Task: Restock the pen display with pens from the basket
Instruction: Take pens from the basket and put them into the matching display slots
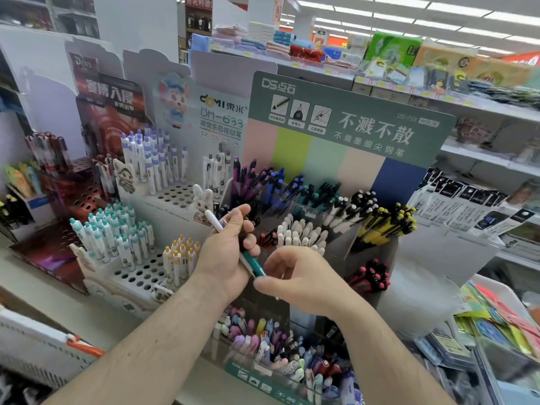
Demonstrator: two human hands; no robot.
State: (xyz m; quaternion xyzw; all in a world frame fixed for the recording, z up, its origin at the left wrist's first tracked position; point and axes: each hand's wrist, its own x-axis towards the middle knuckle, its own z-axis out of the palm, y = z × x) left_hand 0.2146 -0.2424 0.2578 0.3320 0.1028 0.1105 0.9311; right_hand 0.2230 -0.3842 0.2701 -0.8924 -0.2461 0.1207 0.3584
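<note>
My left hand [230,249] grips a small bundle of pens in front of the display: a white-capped pen [214,221] sticks out above the fist and a teal pen [253,263] below it. My right hand [295,276] pinches the lower end of the teal pen with thumb and fingers. Behind the hands stands the green tiered pen display [344,124], its clear compartments holding purple, blue, teal, white, yellow and pink-tipped pens. No basket is clearly in view.
A white peg-hole stand [172,197] with purple, teal and orange-capped pens stands to the left. A red stand [79,200] is further left. A front bin of mixed pastel pens [280,355] lies below my hands. Packaged goods [473,209] fill the right shelf.
</note>
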